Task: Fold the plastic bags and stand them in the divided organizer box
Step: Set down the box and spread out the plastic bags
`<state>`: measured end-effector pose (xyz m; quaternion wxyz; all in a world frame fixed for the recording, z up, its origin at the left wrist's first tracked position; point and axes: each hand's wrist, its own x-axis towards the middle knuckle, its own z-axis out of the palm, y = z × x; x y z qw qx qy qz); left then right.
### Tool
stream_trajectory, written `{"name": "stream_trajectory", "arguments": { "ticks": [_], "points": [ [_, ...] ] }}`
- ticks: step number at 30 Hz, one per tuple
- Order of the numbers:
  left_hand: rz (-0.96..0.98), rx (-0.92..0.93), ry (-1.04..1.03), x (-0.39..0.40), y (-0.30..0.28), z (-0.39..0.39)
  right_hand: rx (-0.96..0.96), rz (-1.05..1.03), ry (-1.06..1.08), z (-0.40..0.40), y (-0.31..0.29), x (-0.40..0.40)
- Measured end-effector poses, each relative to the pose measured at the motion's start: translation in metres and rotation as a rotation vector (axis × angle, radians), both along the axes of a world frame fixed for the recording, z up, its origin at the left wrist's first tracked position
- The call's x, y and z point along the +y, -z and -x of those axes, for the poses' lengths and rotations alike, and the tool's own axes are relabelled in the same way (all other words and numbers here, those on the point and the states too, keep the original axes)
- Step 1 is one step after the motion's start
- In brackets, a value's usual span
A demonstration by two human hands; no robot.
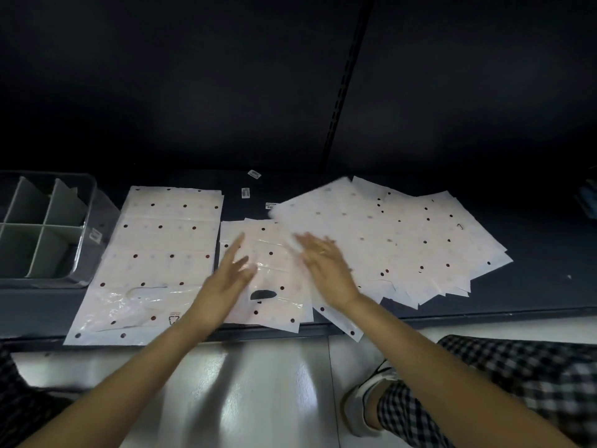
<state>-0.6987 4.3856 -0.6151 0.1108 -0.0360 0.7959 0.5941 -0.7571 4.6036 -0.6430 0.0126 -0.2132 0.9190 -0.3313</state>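
directly under the spread left hand (226, 279) and spread right hand (326, 270), the middle dotted bag (268, 253)

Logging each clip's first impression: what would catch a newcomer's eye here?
The white dotted bags: one flat bag on the left, a fanned pile on the right. Between them, the left hand and right hand, fingers straight, blurred, over a middle bag. The organizer sits far left.
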Motion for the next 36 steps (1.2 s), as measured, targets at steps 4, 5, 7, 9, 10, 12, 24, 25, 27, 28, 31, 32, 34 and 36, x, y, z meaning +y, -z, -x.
{"name": "stream_trajectory", "arguments": {
  "ticks": [4, 5, 7, 9, 10, 12, 24, 25, 27, 28, 31, 32, 34, 36],
  "points": [
    [-0.161, -0.011, -0.159, -0.022, -0.023, 0.022, 0.095, -0.185, -0.395, -0.021, 0.004, -0.044],
    [-0.13, -0.033, -0.173, -0.029, -0.023, 0.024, 0.08, -0.195, -0.435, -0.026, 0.008, -0.048],
    [-0.038, -0.13, -0.175, -0.042, -0.014, 0.025, 0.022, -0.214, -0.472, -0.032, 0.014, -0.05],
    [0.082, -0.214, -0.124, -0.051, 0.0, 0.019, -0.01, -0.229, -0.47, -0.032, 0.019, -0.044],
    [0.111, -0.248, -0.123, -0.053, 0.006, 0.015, -0.021, -0.234, -0.451, -0.029, 0.021, -0.039],
    [0.132, -0.276, -0.148, -0.057, 0.013, 0.009, -0.046, -0.229, -0.357, -0.019, 0.023, -0.025],
    [0.397, 0.204, -0.644, -0.122, 0.02, 0.006, -0.213, -0.358, 0.693, 0.019, 0.046, 0.137],
    [0.421, 0.157, -0.678, -0.129, 0.026, 0.001, -0.164, -0.367, 0.715, 0.018, 0.047, 0.138],
    [0.508, 0.064, -0.735, -0.14, 0.038, -0.01, -0.076, -0.328, 0.796, 0.018, 0.047, 0.135],
    [0.55, 0.018, -0.755, -0.145, 0.045, -0.016, -0.06, -0.288, 0.836, 0.019, 0.045, 0.132],
    [0.626, -0.118, -0.745, -0.159, 0.059, -0.029, -0.109, -0.111, 0.954, 0.024, 0.039, 0.124],
    [0.661, -0.143, -0.731, -0.162, 0.062, -0.032, -0.129, -0.044, 0.99, 0.026, 0.036, 0.121],
    [0.744, -0.116, -0.739, -0.159, 0.064, -0.034, -0.13, 0.03, 0.986, 0.029, 0.032, 0.112],
    [0.85, 0.039, -0.755, -0.15, 0.062, -0.033, -0.083, -0.002, 0.878, 0.029, 0.027, 0.097]
  ]
}}
